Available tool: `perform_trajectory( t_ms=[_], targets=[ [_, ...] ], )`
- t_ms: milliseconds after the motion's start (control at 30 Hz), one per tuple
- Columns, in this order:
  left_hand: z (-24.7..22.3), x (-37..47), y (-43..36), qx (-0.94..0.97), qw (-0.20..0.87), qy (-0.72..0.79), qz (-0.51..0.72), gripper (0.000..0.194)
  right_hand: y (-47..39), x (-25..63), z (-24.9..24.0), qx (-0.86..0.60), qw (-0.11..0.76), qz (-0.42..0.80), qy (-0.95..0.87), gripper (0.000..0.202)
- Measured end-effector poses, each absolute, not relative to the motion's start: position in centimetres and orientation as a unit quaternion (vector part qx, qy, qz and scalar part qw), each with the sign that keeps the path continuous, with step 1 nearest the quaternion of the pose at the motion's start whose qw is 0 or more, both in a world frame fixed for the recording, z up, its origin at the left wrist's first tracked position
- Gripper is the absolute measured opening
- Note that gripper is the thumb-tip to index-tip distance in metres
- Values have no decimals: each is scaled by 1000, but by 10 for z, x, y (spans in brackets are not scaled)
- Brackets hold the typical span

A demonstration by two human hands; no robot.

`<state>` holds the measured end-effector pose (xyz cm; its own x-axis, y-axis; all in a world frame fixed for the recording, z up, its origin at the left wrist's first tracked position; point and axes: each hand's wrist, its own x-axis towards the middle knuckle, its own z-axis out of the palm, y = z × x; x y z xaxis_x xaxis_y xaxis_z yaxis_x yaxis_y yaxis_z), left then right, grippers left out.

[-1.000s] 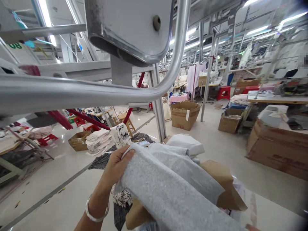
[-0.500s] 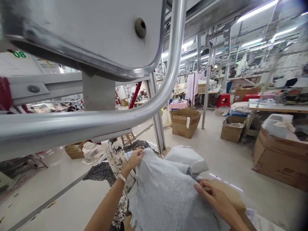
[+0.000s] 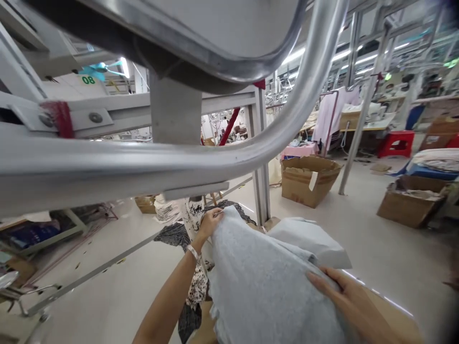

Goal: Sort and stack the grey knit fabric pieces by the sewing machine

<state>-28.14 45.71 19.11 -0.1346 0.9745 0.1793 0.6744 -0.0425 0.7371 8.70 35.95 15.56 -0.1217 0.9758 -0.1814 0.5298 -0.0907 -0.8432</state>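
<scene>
A light grey-blue cloth [image 3: 265, 272] hangs spread between my hands, low in the middle of the head view. My left hand [image 3: 211, 223] pinches its upper left corner, with a white band on the wrist. On the cloth's right side lies my right hand [image 3: 344, 291], thumb on the front and fingers at the edge, partly behind a fold. Beyond it rests a stiff pale grey sheet [image 3: 310, 239]. Patterned black-and-white fabric [image 3: 197, 282] hangs behind my left forearm.
A curved metal tube [image 3: 233, 160] and a metal panel cross close above my hands. Behind stand an upright post [image 3: 260, 191], a cardboard box [image 3: 308, 179], another box [image 3: 412, 200] and a red stool [image 3: 396, 144]. Dark cloth [image 3: 174, 234] lies on the floor.
The view has turned left, so the boxes and stool appear further right. Both hands still hold the cloth, which looks smoother and more stretched between them.
</scene>
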Motion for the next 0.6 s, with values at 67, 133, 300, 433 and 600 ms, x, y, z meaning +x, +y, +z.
perform_trajectory(
  t_ms=[67,133,300,433,600],
  targets=[
    [191,-278,457,627,184,670,354,17,364,81,156,-605,252,412,-634,61],
    [185,-270,445,629,160,679,344,21,365,76,150,-610,231,393,-648,66],
    [154,-218,336,644,86,674,352,41,362,69,137,-637,195,380,-642,86],
    [116,-150,237,672,72,648,351,43,365,71,127,-621,154,402,-655,85],
    [104,-95,226,641,98,720,249,88,364,77,113,-594,173,397,-677,67]
  ],
)
